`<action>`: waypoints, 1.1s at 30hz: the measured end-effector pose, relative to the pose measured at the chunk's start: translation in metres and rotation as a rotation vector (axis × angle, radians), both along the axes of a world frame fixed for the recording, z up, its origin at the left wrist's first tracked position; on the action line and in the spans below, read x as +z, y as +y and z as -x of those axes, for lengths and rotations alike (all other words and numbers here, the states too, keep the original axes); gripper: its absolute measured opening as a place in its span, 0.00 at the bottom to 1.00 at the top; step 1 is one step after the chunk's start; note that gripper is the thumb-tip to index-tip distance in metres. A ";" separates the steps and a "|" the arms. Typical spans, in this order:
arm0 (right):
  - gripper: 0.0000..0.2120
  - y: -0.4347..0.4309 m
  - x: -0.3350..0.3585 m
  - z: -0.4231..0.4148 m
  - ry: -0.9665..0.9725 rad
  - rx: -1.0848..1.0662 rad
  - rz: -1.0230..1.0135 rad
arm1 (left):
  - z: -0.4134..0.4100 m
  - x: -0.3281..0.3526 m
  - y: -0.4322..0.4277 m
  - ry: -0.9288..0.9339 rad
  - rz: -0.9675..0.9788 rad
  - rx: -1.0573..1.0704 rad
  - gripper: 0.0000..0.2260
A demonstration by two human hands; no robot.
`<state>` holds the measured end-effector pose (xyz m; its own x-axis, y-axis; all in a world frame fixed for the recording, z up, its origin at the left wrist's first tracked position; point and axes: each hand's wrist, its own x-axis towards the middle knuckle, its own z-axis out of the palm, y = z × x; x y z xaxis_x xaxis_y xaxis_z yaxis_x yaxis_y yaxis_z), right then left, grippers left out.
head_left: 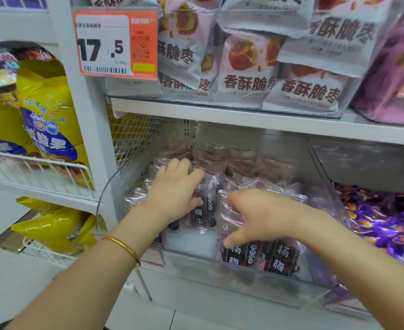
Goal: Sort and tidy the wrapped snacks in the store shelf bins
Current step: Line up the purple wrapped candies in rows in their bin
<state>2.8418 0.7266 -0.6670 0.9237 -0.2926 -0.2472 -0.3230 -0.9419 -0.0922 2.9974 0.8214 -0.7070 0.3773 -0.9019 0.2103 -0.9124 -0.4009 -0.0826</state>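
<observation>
Both hands are inside the clear plastic bin [244, 279] on the lower shelf. Left hand [174, 189] lies palm down on the left rows of plum snack packets [202, 208], fingers [196, 173] curled over the far tops of the packets, thumb pressed to a packet front; gripping loosely rather than lifting. Gold bangle [122, 246] on the left wrist. Right hand [260, 215] arches over the near-right cluster of packets, fingertips down on a pink packet edge, thumb touching the near packet; whether it pinches one or just rests, cannot tell.

Packets: pink-edged wrappers with dark panels and white characters, standing in rough rows, some tilted. Bare patch of bin floor shows near-centre, between the two hands. Far end of the bin holds more packets, in shadow, blurred.

Shelf above: clear tray of grey-pink crisp jujube bags [248, 75], stacked and overlapping. Orange price tag [116, 44] reading 17.5 clipped at its left front.

Right of the bin: adjacent bin of purple-wrapped candies [382, 220], touching side by side.

Left: white wire baskets [36, 172] with yellow snack bags [46, 115], upper and lower.
</observation>
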 end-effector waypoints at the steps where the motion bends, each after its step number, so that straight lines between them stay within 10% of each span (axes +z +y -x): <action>1: 0.25 0.002 -0.001 0.000 -0.008 0.000 0.023 | 0.000 0.000 0.000 0.011 0.002 -0.004 0.26; 18: 0.24 0.019 -0.026 -0.054 -0.273 0.107 -0.130 | -0.018 0.022 0.007 0.551 0.414 -0.104 0.09; 23: 0.14 -0.014 0.012 -0.007 -0.435 -0.001 -0.073 | -0.008 0.026 0.008 0.508 0.321 -0.200 0.03; 28: 0.21 -0.032 0.011 0.042 -0.013 -0.112 0.266 | 0.011 0.026 0.009 0.389 -0.047 -0.255 0.20; 33: 0.25 -0.023 0.002 0.047 0.020 -0.158 0.215 | 0.029 0.019 0.000 0.223 -0.070 -0.224 0.25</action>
<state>2.7952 0.7034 -0.6652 0.8581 -0.4805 -0.1814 -0.4672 -0.8769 0.1127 2.9688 0.8216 -0.6885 0.1974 -0.9771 0.0792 -0.9760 -0.1883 0.1093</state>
